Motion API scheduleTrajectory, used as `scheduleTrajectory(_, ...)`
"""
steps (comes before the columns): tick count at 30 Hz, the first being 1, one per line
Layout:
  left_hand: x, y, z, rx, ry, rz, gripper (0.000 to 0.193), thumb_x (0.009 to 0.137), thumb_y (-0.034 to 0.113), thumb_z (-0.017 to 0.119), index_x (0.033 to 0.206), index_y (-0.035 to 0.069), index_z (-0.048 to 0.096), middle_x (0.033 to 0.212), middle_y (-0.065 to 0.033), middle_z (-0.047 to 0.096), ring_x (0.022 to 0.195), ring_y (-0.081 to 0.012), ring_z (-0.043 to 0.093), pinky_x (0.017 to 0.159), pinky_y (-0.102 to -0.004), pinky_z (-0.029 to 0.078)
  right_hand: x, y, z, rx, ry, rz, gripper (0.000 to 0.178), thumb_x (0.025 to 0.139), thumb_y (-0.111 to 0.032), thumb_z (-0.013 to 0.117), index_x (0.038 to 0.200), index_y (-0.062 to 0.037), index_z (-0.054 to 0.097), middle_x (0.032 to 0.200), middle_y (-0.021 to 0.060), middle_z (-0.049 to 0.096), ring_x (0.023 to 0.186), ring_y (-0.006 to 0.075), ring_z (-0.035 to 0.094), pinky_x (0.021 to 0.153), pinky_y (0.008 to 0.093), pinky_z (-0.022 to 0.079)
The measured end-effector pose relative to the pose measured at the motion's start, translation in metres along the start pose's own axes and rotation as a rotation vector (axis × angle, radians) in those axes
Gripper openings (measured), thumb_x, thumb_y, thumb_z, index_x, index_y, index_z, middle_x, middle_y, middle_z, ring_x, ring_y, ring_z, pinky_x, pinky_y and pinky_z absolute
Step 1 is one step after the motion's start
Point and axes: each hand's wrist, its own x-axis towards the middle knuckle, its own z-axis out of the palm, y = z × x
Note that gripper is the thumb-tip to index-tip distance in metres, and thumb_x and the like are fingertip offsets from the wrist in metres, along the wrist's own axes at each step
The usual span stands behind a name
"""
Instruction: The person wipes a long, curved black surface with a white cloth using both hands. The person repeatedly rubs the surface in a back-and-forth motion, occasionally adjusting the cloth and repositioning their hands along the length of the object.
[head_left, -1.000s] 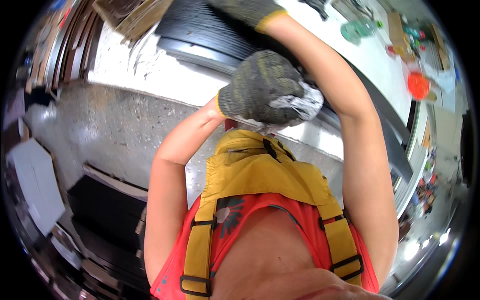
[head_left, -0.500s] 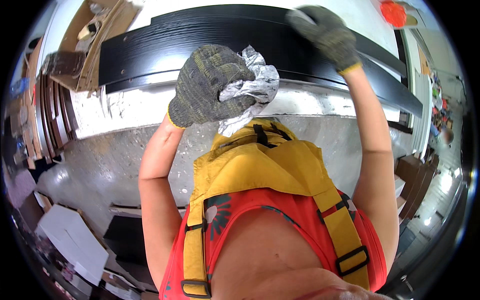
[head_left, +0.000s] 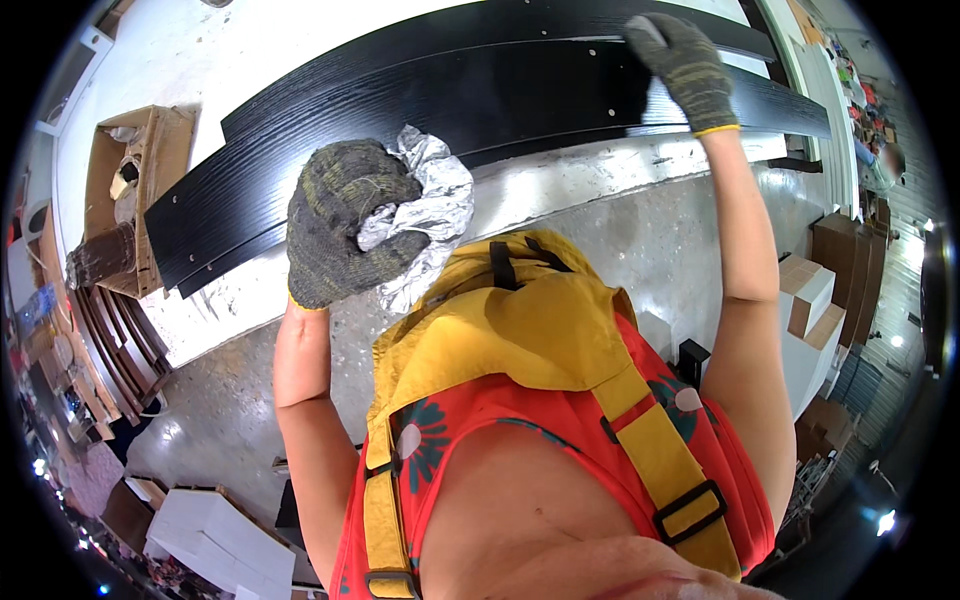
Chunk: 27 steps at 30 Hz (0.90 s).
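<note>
Left hand (head_left: 355,225) is closed on a crumpled grey cloth (head_left: 435,200), by the front black board's (head_left: 420,110) near edge, toward its left end; right hand (head_left: 690,72) is held over the board's right part, contact or grip not tellable. Step is judged as board surface work; next, a firm cloth grip is likely called for. Right arm is stretched farther out, left elbow bent.

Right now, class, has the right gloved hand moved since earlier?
Yes, rightward: the right gloved hand sits nearer the right end of the white worktop.
</note>
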Motion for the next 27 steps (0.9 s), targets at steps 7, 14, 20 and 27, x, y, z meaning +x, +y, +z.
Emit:
scheduleTrajectory(7,0.003,0.016,-0.001,-0.427,0.265,-0.281,0.051,0.075,0.037,0.075,0.106,-0.002,0.07,0.116,-0.0193,0.068,0.111,-0.0304,0.064,0.101,-0.0435,0.046,0.003,0.051,-0.001,1.291,-0.083,0.229,0.037,0.096,-0.028,0.067,0.128,-0.0083,0.066,0.121,0.0069,0.07,0.103,0.0193,0.068,0.081,0.0274,0.055)
scheduleTrajectory(14,0.03,0.046,0.0,-0.276,0.487,-0.602,0.044,0.078,0.017,0.075,0.117,-0.003,0.068,0.115,-0.0153,0.069,0.102,-0.0226,0.065,0.093,-0.035,0.051,0.045,-0.003,0.015,2.28,-0.869,0.321,0.051,0.103,-0.03,0.057,0.143,0.0007,0.046,0.119,0.0166,0.063,0.101,0.0244,0.063,0.074,0.0345,0.055)
scheduleTrajectory(20,0.062,0.073,0.009,-0.29,0.239,-0.612,0.033,0.085,0.017,0.07,0.113,-0.002,0.072,0.104,-0.0123,0.074,0.088,-0.0187,0.07,0.083,-0.0322,0.055,0.08,-0.058,0.002,1.887,-0.931,-0.171,0.038,0.101,-0.009,0.057,0.137,0.0021,0.053,0.126,0.016,0.063,0.117,0.0245,0.062,0.094,0.0309,0.054)
scheduleTrajectory(27,0.078,0.077,0.036,-0.066,0.678,-0.592,0.079,0.077,0.035,0.086,0.143,0.007,0.053,0.123,-0.0144,0.067,0.106,-0.0217,0.067,0.089,-0.0352,0.055,0.083,-0.162,0.008,1.317,-0.59,-1.147,0.036,0.099,-0.005,0.06,0.135,-0.0006,0.057,0.132,0.0128,0.061,0.122,0.0231,0.06,0.105,0.0359,0.051)
